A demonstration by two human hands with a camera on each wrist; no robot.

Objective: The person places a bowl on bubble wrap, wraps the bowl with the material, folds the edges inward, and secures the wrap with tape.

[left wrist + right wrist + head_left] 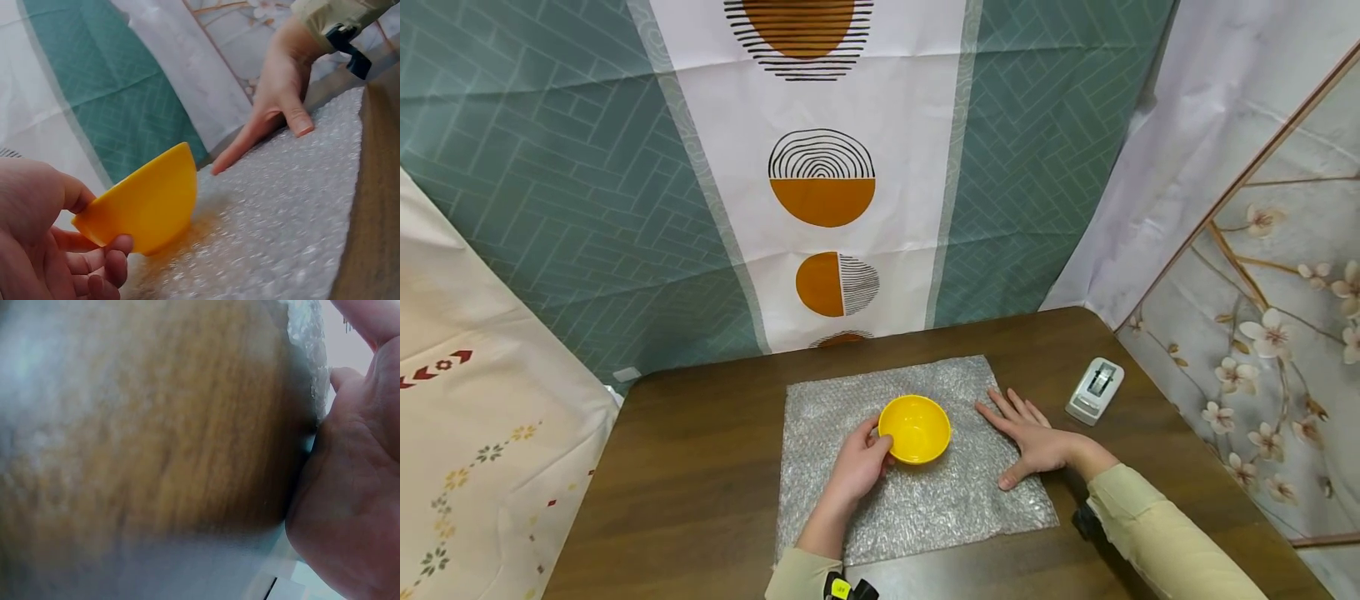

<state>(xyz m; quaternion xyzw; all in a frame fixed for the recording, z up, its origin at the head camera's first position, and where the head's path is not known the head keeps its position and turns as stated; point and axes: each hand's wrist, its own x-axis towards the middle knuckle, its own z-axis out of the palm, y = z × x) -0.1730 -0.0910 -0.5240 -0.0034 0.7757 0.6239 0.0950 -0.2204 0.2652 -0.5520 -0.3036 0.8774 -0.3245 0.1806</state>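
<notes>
The bowl [914, 429] is looking smooth and glossy (plastic, seemingly); the bubble wrap [943, 512] is glinting, rough with bumps; the table [700, 475] is showing wood grain; the hanging [1045, 158] is resembling creased cloth.

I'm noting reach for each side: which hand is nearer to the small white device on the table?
Right. The right hand is spread on the bubble wrap, left of the white device; the left hand, holding the yellow bowl, is farther left.
</notes>
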